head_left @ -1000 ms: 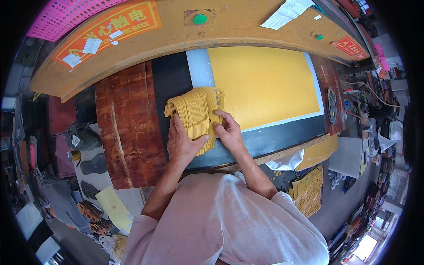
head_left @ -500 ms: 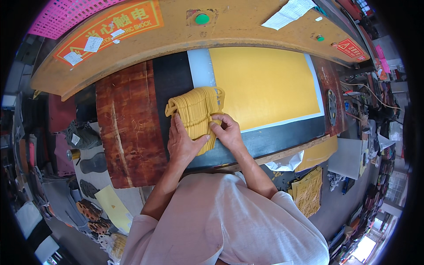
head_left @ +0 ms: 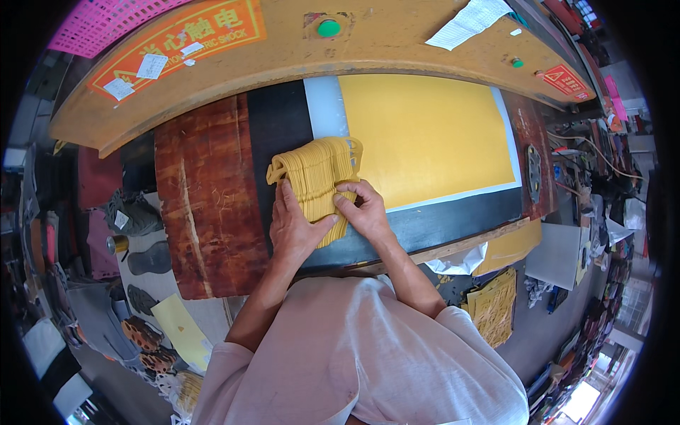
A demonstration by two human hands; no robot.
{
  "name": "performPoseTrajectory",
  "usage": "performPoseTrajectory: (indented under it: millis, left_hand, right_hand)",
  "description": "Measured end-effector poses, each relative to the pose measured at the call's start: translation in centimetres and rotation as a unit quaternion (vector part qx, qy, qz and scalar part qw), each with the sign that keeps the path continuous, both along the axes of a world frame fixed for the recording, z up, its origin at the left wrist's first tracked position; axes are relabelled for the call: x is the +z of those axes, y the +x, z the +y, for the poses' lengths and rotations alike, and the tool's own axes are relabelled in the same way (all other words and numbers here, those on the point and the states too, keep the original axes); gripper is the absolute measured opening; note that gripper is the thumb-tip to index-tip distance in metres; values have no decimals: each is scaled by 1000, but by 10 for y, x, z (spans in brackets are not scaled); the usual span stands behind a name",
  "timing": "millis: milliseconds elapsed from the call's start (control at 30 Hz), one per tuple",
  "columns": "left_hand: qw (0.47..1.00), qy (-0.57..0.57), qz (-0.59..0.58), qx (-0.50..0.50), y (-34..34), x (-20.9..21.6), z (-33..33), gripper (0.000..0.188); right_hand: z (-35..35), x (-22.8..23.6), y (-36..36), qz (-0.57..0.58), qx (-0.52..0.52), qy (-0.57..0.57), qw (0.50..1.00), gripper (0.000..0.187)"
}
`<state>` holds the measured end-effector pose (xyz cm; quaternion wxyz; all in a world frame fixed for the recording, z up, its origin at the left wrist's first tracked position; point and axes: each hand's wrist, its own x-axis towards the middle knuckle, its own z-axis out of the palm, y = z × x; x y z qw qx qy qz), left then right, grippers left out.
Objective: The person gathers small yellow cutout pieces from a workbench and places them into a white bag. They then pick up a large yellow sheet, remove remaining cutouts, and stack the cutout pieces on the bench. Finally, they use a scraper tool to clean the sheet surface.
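Note:
A thick stack of yellow cut pieces (head_left: 312, 170), all of one curved outline, lies on the black board left of the yellow sheet. My left hand (head_left: 294, 219) rests along the stack's left and near side, its fingers up the left edge and its thumb at the near end. On the right side, my right hand (head_left: 361, 207) pinches the edges of the pieces between thumb and fingers. Both hands are closed on the stack. The large yellow sheet (head_left: 425, 134) lies flat on a pale backing sheet (head_left: 326, 106), to the right of the stack.
A tan machine beam (head_left: 382, 49) with a green button (head_left: 329, 28) spans the far side. A worn reddish-brown board (head_left: 202, 198) lies at left. A metal cutting die (head_left: 533, 170) sits at the right edge. Below right hang scrap yellow sheets (head_left: 492, 308).
The hands and the stack hold nearly the same pose. The whole view has shifted very slightly.

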<state>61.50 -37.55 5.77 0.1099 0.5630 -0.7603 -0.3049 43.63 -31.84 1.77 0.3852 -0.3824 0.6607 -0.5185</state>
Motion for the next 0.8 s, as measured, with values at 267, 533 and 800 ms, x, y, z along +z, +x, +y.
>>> performPoseTrajectory:
  millis: [267, 533, 800]
  left_hand:
    - [1000, -4, 3, -7, 3, -4, -1, 136]
    - [1000, -1, 0, -4, 2, -3, -1, 137]
    - [1000, 16, -6, 4, 1, 1, -2, 137]
  right_hand:
    - [1, -7, -1, -43, -22, 41, 998, 19]
    - [0, 0, 1, 1, 4, -21, 1000, 22]
    - [-1, 10, 2, 26, 9, -9, 1000, 23]
